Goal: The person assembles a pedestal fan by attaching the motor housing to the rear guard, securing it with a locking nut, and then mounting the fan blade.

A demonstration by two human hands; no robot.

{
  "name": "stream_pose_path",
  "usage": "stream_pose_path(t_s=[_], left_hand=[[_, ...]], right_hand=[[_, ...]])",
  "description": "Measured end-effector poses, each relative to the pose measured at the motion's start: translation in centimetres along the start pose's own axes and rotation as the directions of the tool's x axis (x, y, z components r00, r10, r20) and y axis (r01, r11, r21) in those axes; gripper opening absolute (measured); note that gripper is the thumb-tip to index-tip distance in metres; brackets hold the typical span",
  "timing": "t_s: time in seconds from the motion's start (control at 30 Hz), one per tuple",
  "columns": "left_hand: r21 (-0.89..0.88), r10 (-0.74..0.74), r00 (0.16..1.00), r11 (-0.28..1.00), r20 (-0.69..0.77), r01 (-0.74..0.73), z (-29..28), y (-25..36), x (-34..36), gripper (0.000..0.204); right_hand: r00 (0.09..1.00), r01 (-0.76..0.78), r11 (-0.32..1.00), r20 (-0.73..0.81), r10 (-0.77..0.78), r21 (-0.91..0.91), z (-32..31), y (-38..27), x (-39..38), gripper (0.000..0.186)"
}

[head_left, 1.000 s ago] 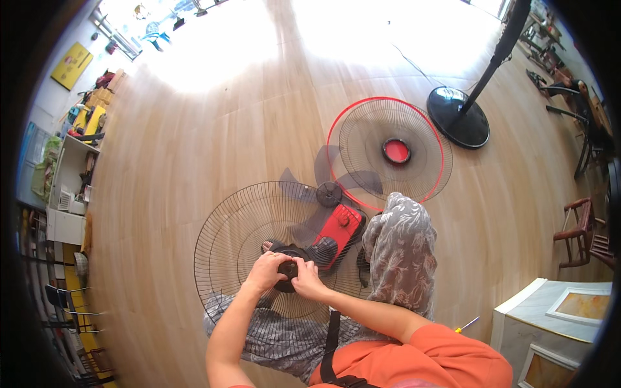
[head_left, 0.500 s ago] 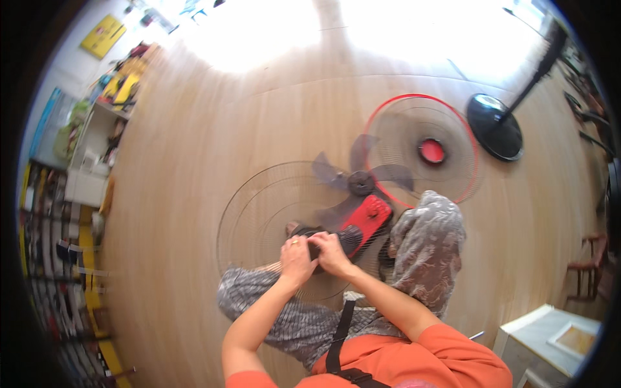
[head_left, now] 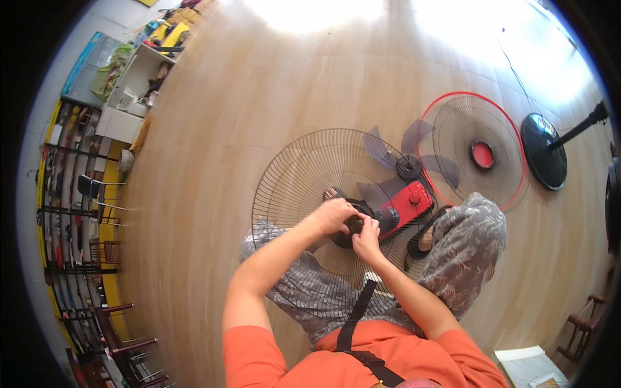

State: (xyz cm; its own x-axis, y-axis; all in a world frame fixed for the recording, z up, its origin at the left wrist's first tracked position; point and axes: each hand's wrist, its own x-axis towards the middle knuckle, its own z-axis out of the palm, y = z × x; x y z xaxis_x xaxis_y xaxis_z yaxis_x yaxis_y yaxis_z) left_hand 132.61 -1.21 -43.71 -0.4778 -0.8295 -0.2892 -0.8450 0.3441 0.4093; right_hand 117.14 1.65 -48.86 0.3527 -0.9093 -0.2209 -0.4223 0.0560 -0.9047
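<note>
At centre, the left hand (head_left: pixel 335 216) and right hand (head_left: pixel 367 240) bend their fingers (head_left: pixel 370 224) together at the black round hub (head_left: pixel 341 240) of a dark circular wire fan guard (head_left: pixel 301 181); whether pinching, I cannot tell. Pale wood floor (head_left: pixel 200 168) stretches wide, left; a red-rimmed wire guard (head_left: pixel 482 155) lies upper right.

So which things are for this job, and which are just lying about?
For the job, it seems: black wire guard, red fan body, grey blades, red-rimmed guard, probably black stand.

Just about: metal-legged chair, white cabinet, green cloth.
</note>
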Motion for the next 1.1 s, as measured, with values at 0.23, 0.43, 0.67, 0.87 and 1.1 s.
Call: stream_pose_path(t_s=[0.23, 0.43, 0.67, 0.87, 1.1], left_hand=[[0.06, -0.001, 0.999, 0.998, 0.044, -0.002, -1.1, 0.3, 0.9, 0.053], [0.043, -0.161, 0.956, 0.983, -0.245, 0.177, 0.6, 2.4, -3.0, 0.053], [0.055, -0.094, 0.981, 0.993, -0.168, 0.105, 0.3, 1.0, -2.2, 0.042], [0.037, -0.127, 0.984, 0.99, -0.124, 0.132, 0.1, 0.9, -2.1, 0.04], [0.02, -0.086, 0.993, 0.996, -0.078, 0.088, -0.5, -0.4, -1.4, 0.035]], right_hand=[[0.996, 0.078, 0.997, 0.03, -0.079, 0.016, 0.0, 2.1, 1.2, 0.054], [0.968, 0.224, 0.974, 0.126, -0.218, -0.04, -1.7, 2.1, 2.2, 0.068], [0.922, 0.359, 0.924, 0.202, -0.33, -0.131, -1.8, 1.4, 1.3, 0.077], [0.887, 0.458, 0.844, 0.204, -0.414, -0.279, -2.5, 1.6, 2.3, 0.067], [0.934, 0.329, 0.851, 0.008, -0.357, -0.41, -0.7, 1.4, 1.5, 0.062]])
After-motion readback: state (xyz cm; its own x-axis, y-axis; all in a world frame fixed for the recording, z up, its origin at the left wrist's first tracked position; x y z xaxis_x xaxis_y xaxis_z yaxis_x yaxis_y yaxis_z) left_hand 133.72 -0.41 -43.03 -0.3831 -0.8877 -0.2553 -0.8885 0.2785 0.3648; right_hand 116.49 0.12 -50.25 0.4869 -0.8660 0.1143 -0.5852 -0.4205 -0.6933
